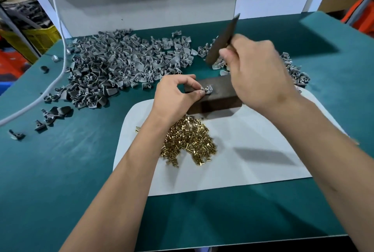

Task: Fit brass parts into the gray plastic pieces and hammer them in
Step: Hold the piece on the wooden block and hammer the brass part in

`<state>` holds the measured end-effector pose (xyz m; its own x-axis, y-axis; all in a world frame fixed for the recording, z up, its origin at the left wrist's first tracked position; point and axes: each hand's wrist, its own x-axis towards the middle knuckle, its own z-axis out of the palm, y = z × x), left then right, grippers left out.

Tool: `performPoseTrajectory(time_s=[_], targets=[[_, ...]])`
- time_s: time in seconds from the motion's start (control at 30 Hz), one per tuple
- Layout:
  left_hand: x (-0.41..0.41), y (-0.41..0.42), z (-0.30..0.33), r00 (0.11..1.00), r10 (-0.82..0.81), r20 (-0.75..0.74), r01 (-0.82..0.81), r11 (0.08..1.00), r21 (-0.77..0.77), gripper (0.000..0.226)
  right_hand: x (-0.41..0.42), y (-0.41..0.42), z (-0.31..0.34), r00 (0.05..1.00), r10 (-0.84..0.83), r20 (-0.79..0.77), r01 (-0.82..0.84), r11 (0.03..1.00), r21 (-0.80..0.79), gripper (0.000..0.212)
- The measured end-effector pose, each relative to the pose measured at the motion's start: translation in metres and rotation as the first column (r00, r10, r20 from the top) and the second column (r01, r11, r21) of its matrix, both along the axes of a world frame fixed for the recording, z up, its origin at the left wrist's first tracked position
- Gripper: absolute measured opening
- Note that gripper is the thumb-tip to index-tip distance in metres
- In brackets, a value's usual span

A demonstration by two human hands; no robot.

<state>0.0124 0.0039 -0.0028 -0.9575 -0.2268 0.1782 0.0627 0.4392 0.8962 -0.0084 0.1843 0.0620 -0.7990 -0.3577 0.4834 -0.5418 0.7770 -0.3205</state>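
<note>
My left hand [178, 95] pinches a gray plastic piece [207, 89] and holds it down on top of a dark brown block [217, 100]. My right hand [257, 71] grips a dark flat metal bar [223, 38], raised and tilted above the block; it looks blurred. A heap of small brass parts [188, 140] lies on a white sheet [253, 160] just in front of the block. A large pile of gray plastic pieces [113, 69] spreads over the green table to the left.
A smaller heap of gray pieces [295, 69] lies behind my right hand. A white cable [60, 53] runs down the left side. A gray backboard [141, 1] closes the far edge of the green table [60, 171]. Yellow crates [40, 37] stand beyond the left edge.
</note>
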Motion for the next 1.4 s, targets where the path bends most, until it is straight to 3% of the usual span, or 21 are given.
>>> performPoseTrajectory(time_s=[0.03,0.13,0.2,0.3,0.33,0.4,0.47,0.6,0.73,0.8,0.87,0.9,1.0,1.1,1.17,1.27,1.4], targets=[[0.0,0.0,0.0,1.0,0.003,0.004,-0.003,1.0,0.008,0.009,0.003,-0.003,-0.004,0.999,0.006,0.032,-0.007,1.0,0.004,0.027],[0.0,0.002,0.001,1.0,0.01,0.022,-0.011,1.0,0.02,0.01,0.003,-0.003,-0.009,0.981,-0.027,0.194,-0.017,0.975,0.221,0.026],[0.0,0.002,0.001,0.999,0.015,0.029,-0.015,1.0,0.014,0.009,-0.003,0.0,0.002,0.994,-0.025,0.107,-0.005,0.962,0.272,0.026],[0.0,0.0,0.0,1.0,0.012,0.025,-0.013,1.0,0.017,0.009,0.002,-0.002,0.001,1.0,-0.013,-0.021,0.014,0.999,0.052,0.027],[0.0,0.0,0.0,1.0,0.01,0.024,-0.01,1.0,0.024,0.009,0.005,-0.005,-0.003,0.999,-0.009,0.041,0.006,0.998,0.058,0.026],[0.001,0.001,0.001,1.0,0.007,0.027,-0.008,0.999,0.034,0.009,0.006,-0.007,-0.01,0.981,-0.035,0.193,-0.008,0.976,0.218,0.023],[0.002,0.002,0.002,1.0,0.005,0.027,-0.005,1.0,0.023,0.008,0.0,-0.002,-0.003,0.986,-0.046,0.16,0.0,0.96,0.279,0.021],[0.001,0.0,0.001,1.0,0.0,0.025,-0.001,1.0,0.026,0.012,0.0,0.002,-0.002,0.999,-0.042,-0.025,0.041,0.999,-0.013,0.025],[0.001,0.001,0.001,0.999,0.005,0.035,-0.007,0.999,0.051,0.01,0.0,-0.004,-0.008,0.984,-0.037,0.175,-0.014,0.959,0.283,0.024],[0.002,0.0,0.001,0.999,0.004,0.041,-0.006,0.999,0.042,0.008,-0.006,0.0,-0.001,0.997,-0.034,0.076,0.012,0.963,0.269,0.026],[0.002,0.0,0.001,0.999,-0.003,0.042,0.002,0.999,0.037,0.008,-0.005,0.002,-0.002,0.998,-0.05,-0.045,0.054,0.994,0.099,0.026],[0.002,0.0,0.001,0.999,0.001,0.04,-0.003,0.999,0.035,0.009,-0.004,0.001,-0.005,0.999,-0.045,-0.023,0.046,0.997,0.061,0.026],[0.003,0.002,0.003,0.999,0.011,0.032,-0.013,0.999,0.04,0.01,-0.004,0.001,-0.016,0.976,-0.031,0.216,-0.012,0.981,0.196,0.023],[0.004,0.003,0.003,1.0,0.015,0.022,-0.016,1.0,0.021,0.011,-0.007,0.011,-0.007,0.984,0.006,0.181,-0.054,0.963,0.265,0.019],[0.004,0.003,0.002,1.0,0.009,0.013,-0.009,1.0,0.0,0.009,-0.006,0.02,-0.003,0.984,0.101,0.15,-0.132,0.967,0.219,0.02],[0.004,0.003,0.003,1.0,0.013,0.02,-0.013,1.0,0.001,0.008,-0.003,0.035,0.007,0.914,0.272,0.299,-0.315,0.943,0.104,0.017],[0.005,0.004,0.004,0.999,-0.019,0.05,0.017,0.999,0.038,0.01,0.003,0.051,0.009,0.805,0.284,0.521,-0.424,0.89,0.17,0.012]])
